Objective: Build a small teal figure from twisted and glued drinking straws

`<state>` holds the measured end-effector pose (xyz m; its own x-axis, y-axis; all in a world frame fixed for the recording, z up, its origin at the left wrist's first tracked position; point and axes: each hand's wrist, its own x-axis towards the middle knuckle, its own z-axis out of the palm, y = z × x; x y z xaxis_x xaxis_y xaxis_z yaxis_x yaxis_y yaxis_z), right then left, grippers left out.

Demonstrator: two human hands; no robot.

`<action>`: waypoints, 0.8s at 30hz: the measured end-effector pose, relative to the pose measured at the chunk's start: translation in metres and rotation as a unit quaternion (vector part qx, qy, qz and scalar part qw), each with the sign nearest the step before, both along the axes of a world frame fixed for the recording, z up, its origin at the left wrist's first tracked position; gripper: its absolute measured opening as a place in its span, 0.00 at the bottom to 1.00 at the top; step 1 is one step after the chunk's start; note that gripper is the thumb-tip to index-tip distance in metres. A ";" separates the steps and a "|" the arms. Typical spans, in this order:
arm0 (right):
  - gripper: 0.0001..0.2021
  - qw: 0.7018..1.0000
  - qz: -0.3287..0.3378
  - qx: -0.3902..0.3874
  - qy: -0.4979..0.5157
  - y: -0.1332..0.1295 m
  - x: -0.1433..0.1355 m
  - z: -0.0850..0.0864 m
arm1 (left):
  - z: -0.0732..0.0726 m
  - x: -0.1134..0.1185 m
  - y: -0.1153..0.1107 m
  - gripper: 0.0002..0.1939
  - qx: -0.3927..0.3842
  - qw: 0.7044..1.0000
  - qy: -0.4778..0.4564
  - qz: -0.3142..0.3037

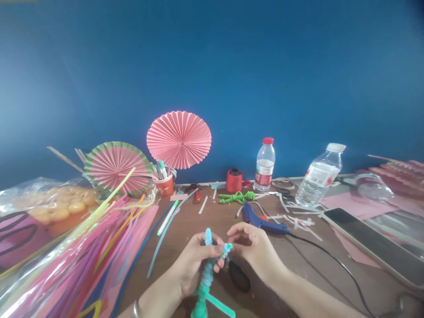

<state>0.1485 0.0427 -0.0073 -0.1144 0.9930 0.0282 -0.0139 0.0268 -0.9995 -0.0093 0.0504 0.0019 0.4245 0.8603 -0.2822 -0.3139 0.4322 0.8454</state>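
A twisted pipe-cleaner figure (207,274), light blue above and green below, stands upright at the lower middle. My left hand (198,258) is wrapped round its upper part, thumb across the front. A short blue-green coiled piece (227,250) sticks out to the right from between those fingers. My right hand (253,247) is beside the tip of this piece, thumb and forefinger bent close to it; whether they pinch anything is too small to tell. Black-handled scissors (239,277) lie on the table below, partly hidden by my hands.
A blue glue gun (265,221) and green twisted pipe cleaners (236,197) lie beyond my hands. Bundled pipe cleaners (82,251) fill the left. Two bottles (265,165) (319,174), a red spool (234,180) and a cup of pens (164,185) stand behind; a phone (374,245) lies right.
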 end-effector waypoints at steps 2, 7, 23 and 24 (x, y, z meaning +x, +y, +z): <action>0.10 1.000 0.028 -0.001 0.004 0.003 0.003 0.002 | 0.000 -0.002 0.002 0.04 0.002 0.999 0.045 -0.023; 0.10 0.998 0.053 0.021 -0.014 0.006 0.006 0.004 | 0.000 -0.002 0.006 0.02 0.048 0.984 0.167 -0.028; 0.09 0.972 -0.023 0.168 -0.162 -0.008 0.001 0.000 | -0.002 0.005 0.002 0.04 -0.017 0.992 0.105 0.072; 0.09 0.969 -0.026 0.178 -0.168 -0.009 0.001 -0.002 | -0.002 0.006 0.002 0.05 -0.030 0.993 0.092 0.072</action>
<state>0.1495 0.0338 -0.0089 -0.1260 0.9320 0.3398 0.3210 0.3624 -0.8750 -0.0037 0.0520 -0.0006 0.2345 0.8877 -0.3963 -0.2186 0.4453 0.8683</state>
